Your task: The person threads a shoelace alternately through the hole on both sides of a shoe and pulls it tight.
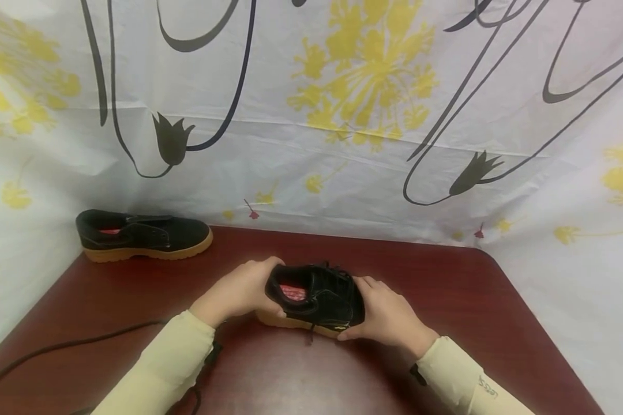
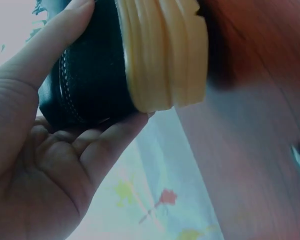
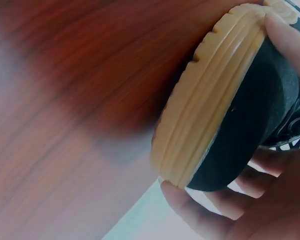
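Shoe [image 1: 316, 297], black with a tan sole, sits near the front of a red table [image 1: 446, 288]. Left hand [image 1: 239, 291] grips its heel, right hand [image 1: 386, 314] its toe. Even pressure from both sides should keep it level. Its twin [image 1: 142, 233] rests far left.

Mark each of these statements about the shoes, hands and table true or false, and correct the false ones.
1. Both hands grip one black shoe. True: the left hand holds its heel end, the right hand its toe end.
2. The second shoe lies at the table's far right. False: it sits at the far left, by the cloth.
3. The held shoe has a tan sole. True.
4. The table is white. False: it is dark red-brown.
5. A dark cable lies on the table's left side. True.
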`<move>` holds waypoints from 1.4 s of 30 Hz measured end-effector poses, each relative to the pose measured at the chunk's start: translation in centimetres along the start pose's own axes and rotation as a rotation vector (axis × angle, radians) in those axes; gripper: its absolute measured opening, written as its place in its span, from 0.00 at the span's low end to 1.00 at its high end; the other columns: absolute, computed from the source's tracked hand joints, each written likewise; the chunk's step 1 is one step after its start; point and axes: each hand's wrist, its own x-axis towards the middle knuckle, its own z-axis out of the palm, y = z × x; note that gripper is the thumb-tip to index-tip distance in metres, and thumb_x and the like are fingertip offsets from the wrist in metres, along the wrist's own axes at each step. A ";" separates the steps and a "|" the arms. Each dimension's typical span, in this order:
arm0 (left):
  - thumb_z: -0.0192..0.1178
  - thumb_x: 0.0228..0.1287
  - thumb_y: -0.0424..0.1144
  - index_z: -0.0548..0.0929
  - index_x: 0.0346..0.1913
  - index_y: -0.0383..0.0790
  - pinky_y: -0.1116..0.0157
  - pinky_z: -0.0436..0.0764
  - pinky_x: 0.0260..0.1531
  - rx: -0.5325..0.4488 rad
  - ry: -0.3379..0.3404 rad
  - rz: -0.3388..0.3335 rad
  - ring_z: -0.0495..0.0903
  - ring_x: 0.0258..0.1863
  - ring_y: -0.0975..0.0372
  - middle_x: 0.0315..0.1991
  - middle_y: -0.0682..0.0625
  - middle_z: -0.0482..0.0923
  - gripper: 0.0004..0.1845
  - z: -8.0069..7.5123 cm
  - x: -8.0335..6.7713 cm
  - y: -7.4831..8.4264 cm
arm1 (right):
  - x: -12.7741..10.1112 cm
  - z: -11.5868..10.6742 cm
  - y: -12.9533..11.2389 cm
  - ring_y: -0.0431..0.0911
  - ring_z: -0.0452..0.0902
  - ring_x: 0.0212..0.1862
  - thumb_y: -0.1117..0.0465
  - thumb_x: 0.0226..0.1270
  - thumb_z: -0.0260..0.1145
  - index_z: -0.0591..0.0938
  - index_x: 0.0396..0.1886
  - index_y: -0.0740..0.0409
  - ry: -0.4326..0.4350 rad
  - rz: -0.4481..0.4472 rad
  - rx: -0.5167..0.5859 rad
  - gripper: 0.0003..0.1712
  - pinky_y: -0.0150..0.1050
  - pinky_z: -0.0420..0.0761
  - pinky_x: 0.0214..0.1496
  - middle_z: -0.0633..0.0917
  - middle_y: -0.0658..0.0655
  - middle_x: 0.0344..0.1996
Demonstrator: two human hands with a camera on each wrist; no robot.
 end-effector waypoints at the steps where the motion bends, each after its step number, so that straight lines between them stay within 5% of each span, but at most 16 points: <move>1: 0.86 0.36 0.46 0.77 0.60 0.43 0.57 0.83 0.51 -0.009 0.003 0.004 0.82 0.43 0.63 0.45 0.52 0.85 0.43 0.2 0.2 0.2 | -0.2 -0.1 0.4 0.55 0.78 0.62 0.27 0.29 0.82 0.72 0.70 0.58 -0.005 0.004 -0.006 0.68 0.58 0.84 0.49 0.80 0.58 0.62; 15: 0.85 0.38 0.48 0.78 0.59 0.41 0.59 0.83 0.50 -0.049 -0.020 0.114 0.84 0.45 0.60 0.46 0.51 0.86 0.42 4.2 4.1 4.9 | -3.3 -1.7 7.2 0.59 0.80 0.61 0.22 0.29 0.79 0.74 0.66 0.67 0.015 0.006 -0.042 0.70 0.58 0.84 0.50 0.80 0.63 0.61; 28: 0.84 0.40 0.53 0.76 0.60 0.41 0.66 0.83 0.43 0.039 -0.003 0.165 0.86 0.41 0.61 0.46 0.50 0.87 0.43 9.1 6.9 10.9 | -6.6 -3.5 14.8 0.60 0.79 0.60 0.18 0.30 0.75 0.73 0.67 0.70 0.003 -0.011 -0.064 0.73 0.59 0.81 0.55 0.79 0.65 0.61; 36: 0.80 0.48 0.55 0.68 0.73 0.47 0.68 0.84 0.45 0.024 -0.025 0.144 0.87 0.50 0.62 0.58 0.51 0.84 0.49 11.9 8.5 14.6 | -8.7 -4.7 19.0 0.71 0.72 0.64 0.24 0.30 0.80 0.68 0.68 0.78 -0.046 0.030 -0.036 0.77 0.66 0.76 0.59 0.74 0.77 0.64; 42: 0.79 0.50 0.54 0.67 0.73 0.51 0.71 0.82 0.42 -0.027 -0.037 0.130 0.86 0.48 0.65 0.58 0.56 0.84 0.48 13.1 10.0 16.4 | -9.9 -6.1 21.8 0.68 0.79 0.56 0.34 0.34 0.84 0.71 0.64 0.76 -0.019 0.019 0.023 0.66 0.61 0.81 0.52 0.79 0.72 0.57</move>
